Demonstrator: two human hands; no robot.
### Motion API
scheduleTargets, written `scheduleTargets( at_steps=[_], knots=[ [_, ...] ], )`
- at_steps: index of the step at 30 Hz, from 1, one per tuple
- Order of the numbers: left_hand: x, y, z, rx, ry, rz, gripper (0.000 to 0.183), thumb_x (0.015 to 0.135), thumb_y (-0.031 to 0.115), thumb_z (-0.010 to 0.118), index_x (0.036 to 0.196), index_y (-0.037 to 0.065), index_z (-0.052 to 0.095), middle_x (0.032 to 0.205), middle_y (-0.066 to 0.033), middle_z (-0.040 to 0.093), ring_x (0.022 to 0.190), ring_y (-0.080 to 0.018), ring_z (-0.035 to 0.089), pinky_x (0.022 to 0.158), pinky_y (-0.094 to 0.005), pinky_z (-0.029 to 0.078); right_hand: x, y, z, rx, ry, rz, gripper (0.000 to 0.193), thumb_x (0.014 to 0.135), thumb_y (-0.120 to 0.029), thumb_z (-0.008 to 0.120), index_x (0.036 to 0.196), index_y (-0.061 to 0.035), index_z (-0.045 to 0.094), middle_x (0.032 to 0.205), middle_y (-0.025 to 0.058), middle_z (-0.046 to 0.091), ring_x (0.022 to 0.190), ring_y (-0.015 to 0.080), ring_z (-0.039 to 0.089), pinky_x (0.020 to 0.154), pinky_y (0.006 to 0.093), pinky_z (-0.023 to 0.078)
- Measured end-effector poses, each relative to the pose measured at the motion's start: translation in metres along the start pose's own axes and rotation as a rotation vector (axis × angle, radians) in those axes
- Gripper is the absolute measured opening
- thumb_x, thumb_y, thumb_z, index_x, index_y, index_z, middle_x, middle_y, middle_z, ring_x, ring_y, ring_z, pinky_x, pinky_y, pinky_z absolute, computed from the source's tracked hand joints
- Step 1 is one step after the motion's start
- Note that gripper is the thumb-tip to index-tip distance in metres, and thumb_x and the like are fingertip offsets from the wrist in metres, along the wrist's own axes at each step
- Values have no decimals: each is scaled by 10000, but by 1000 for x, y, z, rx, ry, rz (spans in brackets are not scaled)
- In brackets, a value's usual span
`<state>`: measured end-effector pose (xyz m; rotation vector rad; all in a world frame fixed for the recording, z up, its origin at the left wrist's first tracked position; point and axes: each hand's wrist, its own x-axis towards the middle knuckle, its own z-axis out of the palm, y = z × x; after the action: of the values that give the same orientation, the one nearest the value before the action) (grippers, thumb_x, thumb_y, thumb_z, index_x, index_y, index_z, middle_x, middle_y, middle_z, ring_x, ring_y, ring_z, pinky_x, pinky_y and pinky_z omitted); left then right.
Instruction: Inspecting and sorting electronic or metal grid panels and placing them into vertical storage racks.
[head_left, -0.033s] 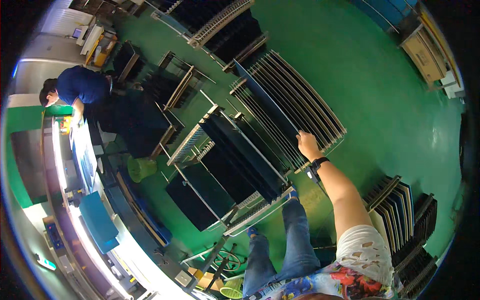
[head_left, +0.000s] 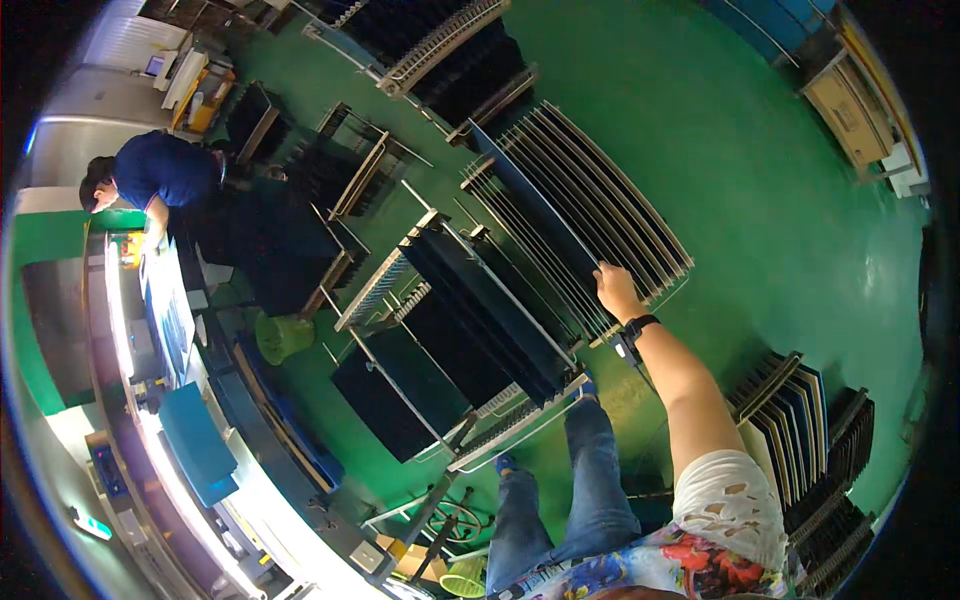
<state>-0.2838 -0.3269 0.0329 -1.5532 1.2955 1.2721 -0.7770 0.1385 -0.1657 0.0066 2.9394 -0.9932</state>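
Note:
Ahead of me, my right hand (head_left: pixel 617 288) pinches the near end of a thin dark blue panel (head_left: pixel 540 203). The panel stands on edge in a slotted rack (head_left: pixel 640 240), among several other panels whose long edges run parallel. A black band (head_left: pixel 637 326) circles my right wrist, and a small pale piece with a cord (head_left: pixel 625 348) hangs beside it. My left hand is out of view. Just left of the slotted rack, by my feet, a metal-framed rack (head_left: pixel 440 222) holds several dark panels (head_left: pixel 450 340).
More dark panel racks stand at the far middle (head_left: pixel 450 50) and lower right (head_left: pixel 785 420). At left, a person in dark clothing (head_left: pixel 165 170) leans over a brightly lit bench (head_left: pixel 265 510). A green bin (head_left: pixel 283 338) stands near it. Cardboard boxes (head_left: pixel 850 108) sit far right on green floor.

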Motion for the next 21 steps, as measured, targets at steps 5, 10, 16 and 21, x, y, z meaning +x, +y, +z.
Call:
scheduleTargets(
  at_steps=[5,10,16,21],
  knots=[
    [-4,2,1,-4,-8,-1,312,870,253,509,1094,36,493,918,-135,624,855,-247,610,729,-378,500,3,-4,1,-7,36,-53,129,793,-83,537,787,45,539,690,242,568,663,394,563,588,451,462],
    [-7,-1,3,-12,-15,-1,313,872,248,507,1100,35,488,925,-139,623,867,-248,608,736,-377,499,15,-5,11,-141,-46,-28,132,817,-106,523,848,20,548,676,184,599,635,354,590,580,431,482],
    [-29,-40,2,-94,-2,-22,314,874,243,503,1107,33,483,934,-143,622,882,-250,607,745,-376,498,32,-25,2,-411,-220,100,454,851,-334,481,1197,-46,423,1133,186,506,989,377,515,801,481,431],
    [-46,-90,14,-227,5,-31,315,876,238,500,1113,32,478,942,-147,621,894,-251,606,752,-375,497,15,-77,-46,-149,-272,-61,223,845,-237,484,861,-38,583,774,201,598,779,350,584,672,450,452]
  ],
)
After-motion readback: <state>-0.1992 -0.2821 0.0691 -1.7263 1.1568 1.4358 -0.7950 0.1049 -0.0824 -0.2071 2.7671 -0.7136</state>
